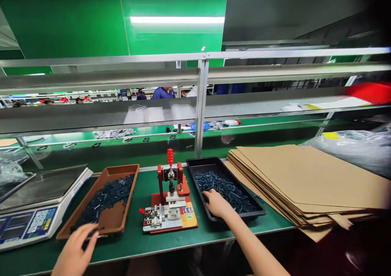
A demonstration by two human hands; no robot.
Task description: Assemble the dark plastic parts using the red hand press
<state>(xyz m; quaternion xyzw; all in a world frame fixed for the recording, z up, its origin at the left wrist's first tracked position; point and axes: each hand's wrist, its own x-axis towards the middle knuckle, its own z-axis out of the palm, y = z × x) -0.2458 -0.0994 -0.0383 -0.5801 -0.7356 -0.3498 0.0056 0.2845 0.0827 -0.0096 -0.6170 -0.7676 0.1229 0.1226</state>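
Note:
My right hand (216, 204) reaches into the black tray (204, 166), its fingers curled down among the small dark parts (227, 188) lying there. What the fingers grip is hidden. My left hand (76, 249) hovers at the near edge of the brown tray (117, 221), fingers spread and slightly blurred, holding nothing that I can see. The brown tray holds a heap of the same dark parts (106, 196). Between the two trays stands a small red hand press (170, 200) with a red-knobbed lever upright.
A digital scale (33, 206) sits at the left. A stack of cardboard sheets (302, 182) lies at the right, with plastic bags (357, 145) behind. A metal post (200, 109) and shelf rails rise behind the trays. Other people work far off.

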